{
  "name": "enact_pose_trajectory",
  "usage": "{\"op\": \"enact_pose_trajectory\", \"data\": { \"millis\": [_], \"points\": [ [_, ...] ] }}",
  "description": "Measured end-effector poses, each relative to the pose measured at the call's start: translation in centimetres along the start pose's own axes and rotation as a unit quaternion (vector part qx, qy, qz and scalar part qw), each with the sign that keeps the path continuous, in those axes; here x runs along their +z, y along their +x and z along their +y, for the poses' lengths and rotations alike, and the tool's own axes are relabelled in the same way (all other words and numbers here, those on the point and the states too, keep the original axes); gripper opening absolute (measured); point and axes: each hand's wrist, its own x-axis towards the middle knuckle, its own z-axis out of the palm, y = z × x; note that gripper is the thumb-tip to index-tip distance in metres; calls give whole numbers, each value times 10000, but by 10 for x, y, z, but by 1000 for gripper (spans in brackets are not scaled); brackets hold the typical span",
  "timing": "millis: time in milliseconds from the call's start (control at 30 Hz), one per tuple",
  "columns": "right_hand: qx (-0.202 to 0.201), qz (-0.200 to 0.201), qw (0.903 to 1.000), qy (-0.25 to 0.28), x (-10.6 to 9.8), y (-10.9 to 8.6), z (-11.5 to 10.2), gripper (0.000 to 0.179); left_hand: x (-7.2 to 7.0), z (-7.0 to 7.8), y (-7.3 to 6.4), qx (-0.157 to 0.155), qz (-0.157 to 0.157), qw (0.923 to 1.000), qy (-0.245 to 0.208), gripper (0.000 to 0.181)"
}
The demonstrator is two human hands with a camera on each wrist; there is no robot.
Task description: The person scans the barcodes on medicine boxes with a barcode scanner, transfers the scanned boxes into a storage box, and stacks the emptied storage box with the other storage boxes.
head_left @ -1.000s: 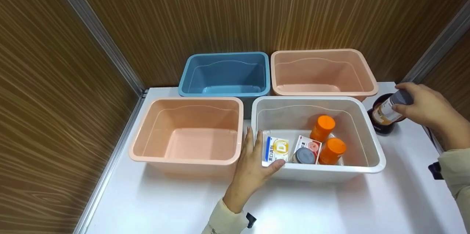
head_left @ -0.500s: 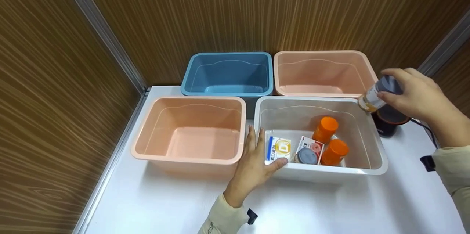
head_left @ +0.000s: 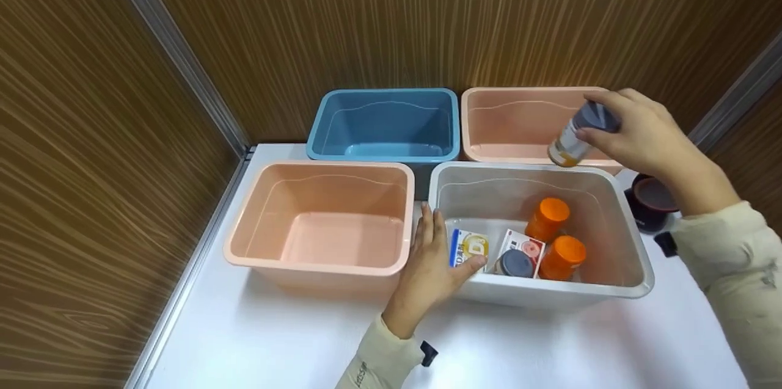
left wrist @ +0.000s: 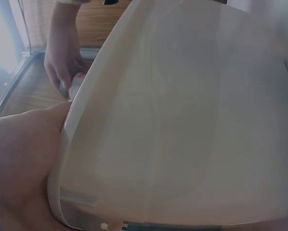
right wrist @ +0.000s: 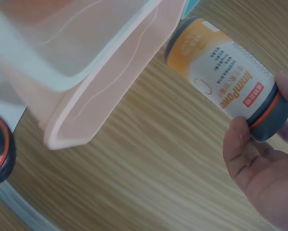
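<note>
Bottle (head_left: 571, 143), tilted, right fingers (head_left: 603, 140) pinching its cap (head_left: 595, 116), left fingers (head_left: 427, 230) straight, thumb (head_left: 469, 268) spread

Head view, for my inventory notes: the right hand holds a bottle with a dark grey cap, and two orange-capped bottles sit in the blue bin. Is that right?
Not quite; the bin is wrong. The head view shows the two orange-capped bottles in the white bin. The right hand does hold a bottle with a dark grey cap.
</note>
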Motion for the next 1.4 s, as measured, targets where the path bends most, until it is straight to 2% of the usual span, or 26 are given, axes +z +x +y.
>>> {"op": "enact_pose_trajectory", "data": {
  "millis": [267, 600, 833, 967, 1133, 1400],
  "points": [
    [-31, -113, 9993, 366, 16, 46, -24, 68, 0, 2, 1, -163, -62, 9998, 50, 130],
    [-238, 86, 9967, 765, 47, 108, -58, 60, -2, 1, -3, -283, -73, 9996, 39, 134],
    [-288, 100, 9958, 863, 70, 144, -75, 59, 0, 5, -9, -296, 40, 9994, -193, 135],
    [-197, -22, 9943, 1047, 83, 156, -81, 59, 1, 7, -11, -269, 58, 9994, -199, 136],
    [116, -215, 9917, 1262, 98, 163, -79, 60, 3, 10, -16, -306, 37, 9993, -215, 136],
    [123, -87, 9905, 1365, 114, 167, -83, 57, 3, 15, -23, -486, -87, 9986, -199, 136]
  ]
}}
